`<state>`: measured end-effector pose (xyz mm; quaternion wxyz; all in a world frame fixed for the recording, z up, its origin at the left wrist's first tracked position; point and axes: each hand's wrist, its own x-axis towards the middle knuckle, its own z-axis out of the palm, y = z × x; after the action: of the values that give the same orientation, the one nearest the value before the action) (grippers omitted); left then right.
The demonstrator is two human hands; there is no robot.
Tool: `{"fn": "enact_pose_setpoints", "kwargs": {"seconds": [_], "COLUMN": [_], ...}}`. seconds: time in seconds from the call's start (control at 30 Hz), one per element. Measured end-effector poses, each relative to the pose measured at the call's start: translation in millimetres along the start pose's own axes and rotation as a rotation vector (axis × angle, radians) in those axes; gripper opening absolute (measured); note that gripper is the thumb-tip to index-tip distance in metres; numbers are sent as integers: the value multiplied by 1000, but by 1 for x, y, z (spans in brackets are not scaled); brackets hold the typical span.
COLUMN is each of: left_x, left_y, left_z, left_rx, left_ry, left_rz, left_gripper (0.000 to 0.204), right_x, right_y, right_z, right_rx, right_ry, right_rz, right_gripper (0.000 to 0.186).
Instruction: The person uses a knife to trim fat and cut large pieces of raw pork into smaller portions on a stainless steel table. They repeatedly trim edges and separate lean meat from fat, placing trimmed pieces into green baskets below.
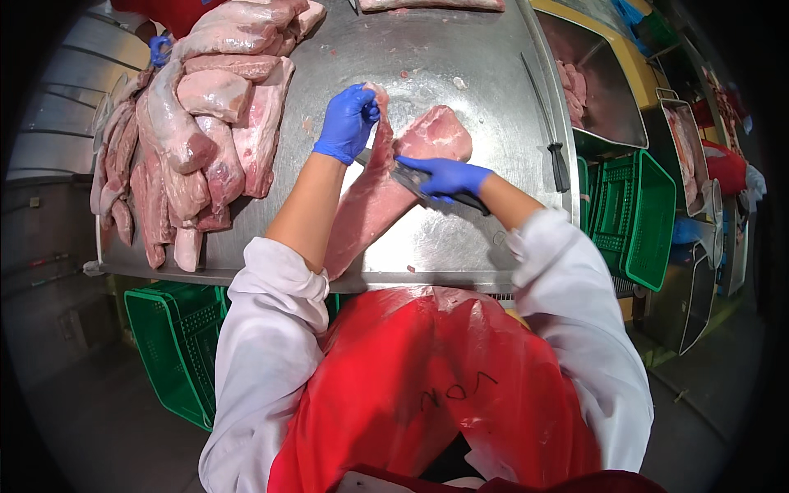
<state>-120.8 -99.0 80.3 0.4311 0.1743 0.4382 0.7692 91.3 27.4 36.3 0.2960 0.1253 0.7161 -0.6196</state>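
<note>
Trimming a strip of meat from a slab

Slab [370, 209], one, pale pink: lying aslant on the steel table [501, 90], its narrower end by the near edge. Strip [382, 144], one: raised from the slab, apparently attached at its base. Left hand [349, 123], blue-gloved: clenched on the strip's upper end. Right hand [450, 178], blue-gloved: grasping a dark-handled knife [408, 177], blade passed beneath the strip (a sliver of it shows beyond, to the left).

Step in hand, as judged: paring the strip away. The next move seems to call for a taut strip and a shallow blade, left fingers clear.

Also held: meat heap [214, 92], left edge; slender black-handled tool [556, 164], right edge, knife or sharpening steel unclear.

Obscured: the blade's middle, behind the strip; the slab's near end, beside the left sleeve [279, 329], possibly covered. Cut off: another meat piece [431, 4], far edge.
</note>
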Motion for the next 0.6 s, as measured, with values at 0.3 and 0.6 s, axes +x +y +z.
{"fn": "enact_pose_setpoints", "kwargs": {"seconds": [0.3,0.6], "left_x": [-26,-56], "left_y": [45,90], "left_z": [-17,-22], "left_rx": [-126,-184], "left_ry": [19,27], "left_rz": [61,119], "left_gripper": [6,5], "right_x": [-27,-34], "right_y": [-7,-5], "right_z": [12,17], "right_rx": [-113,-52], "right_ry": [-88,-233], "right_rz": [-72,-69], "right_gripper": [93,93]}}
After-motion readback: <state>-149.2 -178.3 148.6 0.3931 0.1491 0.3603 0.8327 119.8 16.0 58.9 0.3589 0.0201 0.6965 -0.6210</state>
